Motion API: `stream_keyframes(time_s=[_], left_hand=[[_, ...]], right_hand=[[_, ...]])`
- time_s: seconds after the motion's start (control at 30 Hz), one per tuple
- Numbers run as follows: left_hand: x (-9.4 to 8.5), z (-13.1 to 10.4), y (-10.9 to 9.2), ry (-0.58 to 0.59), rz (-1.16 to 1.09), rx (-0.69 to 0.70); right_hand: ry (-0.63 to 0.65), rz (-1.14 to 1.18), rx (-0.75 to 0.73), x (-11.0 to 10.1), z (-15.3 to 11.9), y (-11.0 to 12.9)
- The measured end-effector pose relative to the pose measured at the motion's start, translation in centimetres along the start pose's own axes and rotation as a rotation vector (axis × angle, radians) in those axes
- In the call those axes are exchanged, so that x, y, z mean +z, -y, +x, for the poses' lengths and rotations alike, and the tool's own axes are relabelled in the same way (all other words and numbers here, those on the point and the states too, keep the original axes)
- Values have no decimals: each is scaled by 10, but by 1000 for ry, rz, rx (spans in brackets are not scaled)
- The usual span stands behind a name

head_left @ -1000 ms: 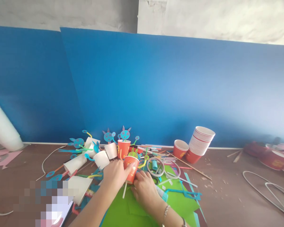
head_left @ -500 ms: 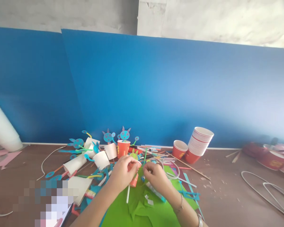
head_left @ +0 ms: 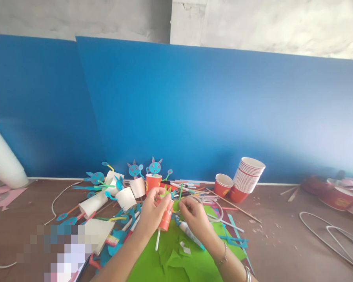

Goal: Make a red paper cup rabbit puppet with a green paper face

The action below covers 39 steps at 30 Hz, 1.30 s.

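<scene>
My left hand (head_left: 153,209) is closed around a red paper cup (head_left: 166,220), tilted with its base towards me. A white straw (head_left: 157,239) sticks out of the cup's base. Green paper ears (head_left: 167,191) show just past my left fingers. My right hand (head_left: 194,213) is pinched beside the cup; whatever lies between its fingertips is too small to make out. A thin green straw (head_left: 181,191) rises by those fingertips, and a short yellow piece (head_left: 175,209) shows between them and the cup. Under my right wrist lies a white glue tube (head_left: 191,235).
Green paper sheets (head_left: 176,266) cover the table before me. White cups with blue paper figures (head_left: 126,199) crowd the left, near a finished red cup figure (head_left: 153,185). Straws and pens pile behind my hands. A cup stack (head_left: 248,178) and single cup (head_left: 223,185) stand right.
My left hand has tipped the cup, so more of its red side shows and its rim is turned away. My right hand has shifted slightly up and right.
</scene>
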<state>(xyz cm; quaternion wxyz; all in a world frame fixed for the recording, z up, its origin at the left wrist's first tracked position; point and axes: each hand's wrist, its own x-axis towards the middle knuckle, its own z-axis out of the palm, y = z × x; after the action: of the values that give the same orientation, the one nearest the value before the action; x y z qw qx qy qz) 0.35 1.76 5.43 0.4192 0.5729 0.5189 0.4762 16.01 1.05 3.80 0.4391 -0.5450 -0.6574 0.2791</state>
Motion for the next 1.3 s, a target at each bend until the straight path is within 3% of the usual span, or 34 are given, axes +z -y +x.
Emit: stream_keyframes(time_s=[0.07, 0.17, 0.27, 0.47, 0.63, 0.7, 0.83, 1.03, 1.3], left_hand=[[0, 0, 2, -13, -25, -46], [-1, 1, 9, 185, -32, -142], [2, 1, 14, 308, -109, -199], [9, 0, 7, 165, -387, -251], [2, 1, 3, 96, -364, -225], [-1, 2, 3, 62, -343, -203], [-3, 4, 3, 32, -267, -137], [0, 5, 9, 93, -94, -25], [2, 6, 16, 156, 38, -27]], right_hand=[[-86, 89, 53, 1, 1, -3], [-167, 154, 94, 3, 3, -7], [-145, 160, 57, 4, 1, -6], [-45, 47, -83, 4, -6, 7], [-93, -76, -49, -5, 0, -1], [-105, -272, -37, -11, 3, -7], [139, -746, 78, -21, 1, -11], [379, -877, 127, -20, -9, 3], [396, -828, 106, -28, -5, 8]])
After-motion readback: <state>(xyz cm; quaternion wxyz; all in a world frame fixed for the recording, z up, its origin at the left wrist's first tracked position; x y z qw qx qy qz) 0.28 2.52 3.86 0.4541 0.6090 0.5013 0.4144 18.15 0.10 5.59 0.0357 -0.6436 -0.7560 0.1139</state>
